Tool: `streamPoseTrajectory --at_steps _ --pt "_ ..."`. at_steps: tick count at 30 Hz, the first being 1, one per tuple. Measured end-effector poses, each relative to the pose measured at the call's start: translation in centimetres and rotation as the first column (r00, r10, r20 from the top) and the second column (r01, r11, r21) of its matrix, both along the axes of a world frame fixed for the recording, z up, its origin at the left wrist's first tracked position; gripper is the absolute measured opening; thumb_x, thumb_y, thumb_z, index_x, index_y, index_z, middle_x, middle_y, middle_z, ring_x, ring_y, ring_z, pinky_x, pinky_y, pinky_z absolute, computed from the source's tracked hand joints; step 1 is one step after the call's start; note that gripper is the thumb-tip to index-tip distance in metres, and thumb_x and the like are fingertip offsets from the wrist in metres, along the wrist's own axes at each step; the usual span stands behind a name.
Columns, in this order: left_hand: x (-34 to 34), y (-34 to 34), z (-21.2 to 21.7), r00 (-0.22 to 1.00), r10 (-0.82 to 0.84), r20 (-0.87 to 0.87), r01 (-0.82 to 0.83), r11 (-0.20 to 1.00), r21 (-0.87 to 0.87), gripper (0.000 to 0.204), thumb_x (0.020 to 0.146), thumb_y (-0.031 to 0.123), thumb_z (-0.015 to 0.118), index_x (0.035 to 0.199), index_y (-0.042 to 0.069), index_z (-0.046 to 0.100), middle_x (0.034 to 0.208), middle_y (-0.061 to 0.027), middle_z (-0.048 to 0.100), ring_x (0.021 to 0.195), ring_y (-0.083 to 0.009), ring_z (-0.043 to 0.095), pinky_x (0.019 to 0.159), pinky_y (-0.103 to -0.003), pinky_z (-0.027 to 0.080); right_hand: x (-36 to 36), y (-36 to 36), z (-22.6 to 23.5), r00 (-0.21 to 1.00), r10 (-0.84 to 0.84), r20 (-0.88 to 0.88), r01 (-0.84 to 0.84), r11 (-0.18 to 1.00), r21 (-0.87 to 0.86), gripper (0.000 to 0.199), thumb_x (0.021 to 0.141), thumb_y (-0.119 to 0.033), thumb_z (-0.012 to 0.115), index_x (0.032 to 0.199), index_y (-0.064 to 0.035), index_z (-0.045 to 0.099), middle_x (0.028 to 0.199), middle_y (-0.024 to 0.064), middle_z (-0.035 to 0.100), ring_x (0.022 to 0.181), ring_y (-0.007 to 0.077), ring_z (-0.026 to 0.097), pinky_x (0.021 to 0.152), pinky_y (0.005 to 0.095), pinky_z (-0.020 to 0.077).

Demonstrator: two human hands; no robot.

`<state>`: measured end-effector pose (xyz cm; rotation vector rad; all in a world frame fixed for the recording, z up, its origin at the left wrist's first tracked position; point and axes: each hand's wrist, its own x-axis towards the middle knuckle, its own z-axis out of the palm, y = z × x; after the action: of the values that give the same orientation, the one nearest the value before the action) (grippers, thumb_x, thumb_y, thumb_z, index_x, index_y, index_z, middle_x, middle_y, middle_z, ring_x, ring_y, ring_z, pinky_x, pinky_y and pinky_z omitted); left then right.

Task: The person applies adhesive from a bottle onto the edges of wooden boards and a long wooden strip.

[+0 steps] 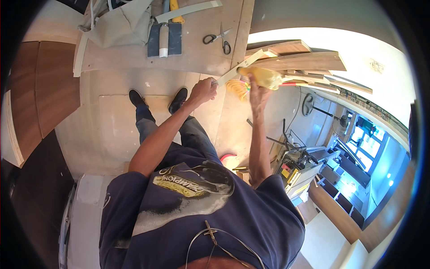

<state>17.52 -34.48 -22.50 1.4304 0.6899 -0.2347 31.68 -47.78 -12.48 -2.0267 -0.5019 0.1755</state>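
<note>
My left hand [204, 91] is closed on the near end of a narrow pale strip [232, 74], which slants up and away to the right. My right hand [258, 96] grips a yellowish squeeze bottle [265, 77] lying nearly sideways, its darker tip pointing left at the strip. Whether the tip touches the strip I cannot tell. On the worktop beyond, black-handled scissors [218, 39] lie spread apart. To their left a white-ended tube [164, 41] rests on a dark square sheet [175, 43].
Long wooden boards [309, 61] are stacked to the right of the worktop [201, 58]. A canvas bag [123, 27], a yellow-handled tool [175, 10] and another pale strip [190, 10] lie on it. A cluttered cart [295, 168] stands at the lower right. Brown panels [49, 85] stand at left.
</note>
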Motion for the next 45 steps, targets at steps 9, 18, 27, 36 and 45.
streamPoseTrajectory --at_steps 9,18,27,36,45 --pt "0.3 0.3 0.7 0.996 -0.086 -0.015 0.086 0.996 0.028 0.029 0.101 0.022 0.05 0.107 -0.001 0.066 0.075 -0.007 0.071 0.064 -0.0165 0.072 0.06 -0.033 0.054 0.0 0.7 -2.5 1.0 0.002 -0.006 -0.001 0.999 0.051 0.023 0.09 -0.015 0.082 0.106 -0.0002 0.073 0.102 0.0098 0.075 0.093 0.0188 0.069 0.086 0.0331 0.0531" --pt "0.2 0.3 0.6 0.997 -0.06 -0.046 0.062 0.996 0.056 0.028 0.096 0.023 0.051 0.103 0.004 0.07 0.071 -0.0098 0.073 0.063 -0.0215 0.075 0.069 -0.039 0.059 -2.7 0.0 -2.3 0.991 0.13 -0.008 -0.131 0.988 -0.081 0.029 0.089 -0.007 0.081 0.114 0.0009 0.068 0.105 0.0078 0.073 0.1 0.0156 0.067 0.091 0.0316 0.0522" --pt "0.0 0.3 0.6 0.998 -0.044 -0.035 0.046 0.997 0.058 0.03 0.096 0.025 0.05 0.106 0.005 0.071 0.072 -0.0107 0.074 0.064 -0.0212 0.075 0.07 -0.039 0.059 -2.9 0.5 -1.8 0.976 0.188 0.111 -0.171 0.974 -0.149 0.022 0.092 -0.01 0.079 0.109 0.0011 0.072 0.104 0.0078 0.075 0.096 0.0171 0.068 0.09 0.033 0.0518" --pt "-1.1 0.4 0.7 0.999 -0.045 0.011 0.045 0.998 -0.038 0.036 0.105 0.024 0.049 0.125 -0.002 0.063 0.087 -0.0126 0.075 0.071 -0.0192 0.074 0.071 -0.033 0.059 0.0 -1.5 -3.2 0.998 0.055 0.014 -0.055 0.998 -0.035 0.027 0.091 -0.02 0.082 0.108 -0.0008 0.074 0.099 0.0081 0.075 0.094 0.0195 0.069 0.089 0.0325 0.0522" --pt "-1.7 0.6 -0.1 1.0 -0.018 0.006 0.018 0.999 -0.035 0.034 0.107 0.022 0.05 0.126 -0.004 0.061 0.09 -0.0142 0.075 0.07 -0.0184 0.075 0.069 -0.033 0.058 -0.2 -0.4 -2.0 0.996 0.037 -0.08 -0.032 0.997 0.063 0.026 0.092 -0.016 0.081 0.11 0.0006 0.072 0.105 0.0088 0.074 0.099 0.0183 0.067 0.091 0.0327 0.0509"
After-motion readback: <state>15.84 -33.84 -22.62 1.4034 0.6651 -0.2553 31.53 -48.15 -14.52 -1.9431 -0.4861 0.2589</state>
